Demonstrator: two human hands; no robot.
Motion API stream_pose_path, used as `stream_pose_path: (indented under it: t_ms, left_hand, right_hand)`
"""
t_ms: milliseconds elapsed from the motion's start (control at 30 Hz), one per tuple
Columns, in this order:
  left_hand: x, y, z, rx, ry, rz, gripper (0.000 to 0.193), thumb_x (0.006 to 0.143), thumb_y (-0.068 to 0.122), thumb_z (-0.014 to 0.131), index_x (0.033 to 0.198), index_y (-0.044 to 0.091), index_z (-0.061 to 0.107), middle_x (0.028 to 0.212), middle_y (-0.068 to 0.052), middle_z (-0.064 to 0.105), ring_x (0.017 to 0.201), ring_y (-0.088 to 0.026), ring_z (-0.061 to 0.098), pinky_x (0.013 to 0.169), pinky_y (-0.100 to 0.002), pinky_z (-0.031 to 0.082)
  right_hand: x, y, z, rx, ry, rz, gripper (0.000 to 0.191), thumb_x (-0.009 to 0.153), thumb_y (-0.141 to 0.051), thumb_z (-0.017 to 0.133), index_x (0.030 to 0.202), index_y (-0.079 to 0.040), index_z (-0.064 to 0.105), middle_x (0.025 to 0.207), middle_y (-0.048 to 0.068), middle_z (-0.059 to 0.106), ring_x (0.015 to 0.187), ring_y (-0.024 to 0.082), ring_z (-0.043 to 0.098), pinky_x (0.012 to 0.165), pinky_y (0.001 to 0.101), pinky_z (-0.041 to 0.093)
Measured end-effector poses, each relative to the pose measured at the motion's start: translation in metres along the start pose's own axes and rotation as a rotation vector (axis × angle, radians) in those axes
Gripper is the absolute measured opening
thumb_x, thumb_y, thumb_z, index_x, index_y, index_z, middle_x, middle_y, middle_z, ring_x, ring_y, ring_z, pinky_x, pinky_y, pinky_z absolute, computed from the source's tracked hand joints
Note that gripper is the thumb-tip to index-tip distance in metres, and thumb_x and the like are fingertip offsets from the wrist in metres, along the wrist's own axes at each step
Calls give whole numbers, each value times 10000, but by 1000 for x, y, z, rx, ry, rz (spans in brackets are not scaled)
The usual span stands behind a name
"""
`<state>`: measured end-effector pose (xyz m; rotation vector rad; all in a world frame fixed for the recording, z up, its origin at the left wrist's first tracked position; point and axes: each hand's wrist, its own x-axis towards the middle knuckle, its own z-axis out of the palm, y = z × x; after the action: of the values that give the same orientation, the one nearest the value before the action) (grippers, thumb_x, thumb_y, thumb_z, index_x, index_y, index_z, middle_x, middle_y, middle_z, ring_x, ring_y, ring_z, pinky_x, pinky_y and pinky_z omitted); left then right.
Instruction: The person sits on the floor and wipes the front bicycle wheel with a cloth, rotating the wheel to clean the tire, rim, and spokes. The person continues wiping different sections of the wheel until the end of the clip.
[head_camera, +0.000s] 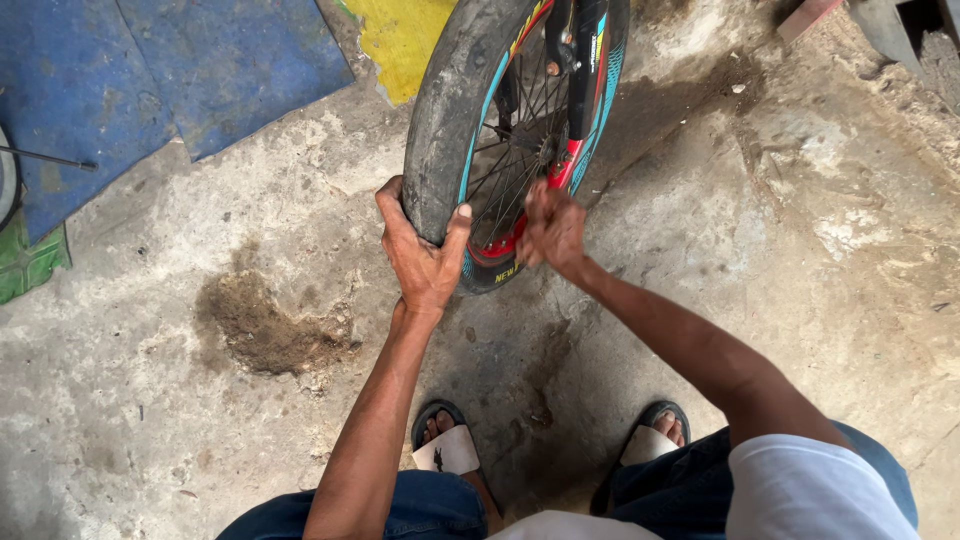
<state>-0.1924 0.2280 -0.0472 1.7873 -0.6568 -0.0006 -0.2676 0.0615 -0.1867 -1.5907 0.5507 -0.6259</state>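
Standing over the upright bicycle wheel (520, 120) on the concrete floor (750, 220), we clamp our left hand (425, 255) around its black tyre (445, 110) while our right hand (552, 228), closed, works at the rim; the tyre remains on the wheel.

**Rough concrete under my feet**

I stand on a stained, cracked concrete floor (800, 230). A bicycle wheel (520, 130) rests upright on it before my sandals (448, 440). A brownish dirt patch (265, 325) lies to my left. Blue mats (150, 70) and a yellow one (400, 40) lie flat beyond; the green sheet (30, 260) may be plastic.
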Motion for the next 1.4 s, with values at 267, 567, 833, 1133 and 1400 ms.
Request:
stream_pose_path:
  t_ms: [267,567,833,1133,1400]
  left_hand:
    - [0,2,0,14,20,78,624,941,224,759,1374,-29,387,1093,-166,624,959,-223,657,833,-389,565]
    - [-1,1,0,24,30,89,626,939,229,762,1374,-32,394,1106,-174,620,979,-234,647,861,-396,558]
    - [0,-1,0,59,45,99,624,933,219,764,1371,-27,395,1103,-175,614,982,-235,648,847,-402,554]
    - [0,0,0,55,30,81,627,927,226,766,1368,-18,392,1085,-163,623,952,-220,656,834,-392,560]
    - [-1,-1,0,41,30,88,628,937,239,762,1375,-16,391,1109,-173,616,1004,-229,637,881,-412,544]
  right_hand:
    - [-3,7,-10,130,-182,-264,324,954,39,512,650,-73,535,806,125,699,677,164,638,458,291,553]
    - [5,-50,-10,35,-6,153,340,1086,-273,363,928,-115,619,483,73,628,392,144,676,369,290,536]
    - [-41,-15,12,-77,-179,-168,326,1024,-111,572,714,-18,615,539,123,624,406,159,633,361,316,506]
    - [6,7,-32,-245,128,8,302,1082,-198,504,908,-4,657,554,71,606,395,115,614,346,276,484]
    - [21,-15,-31,69,-100,-87,171,1066,-121,549,979,12,615,711,69,577,452,136,645,343,303,551]
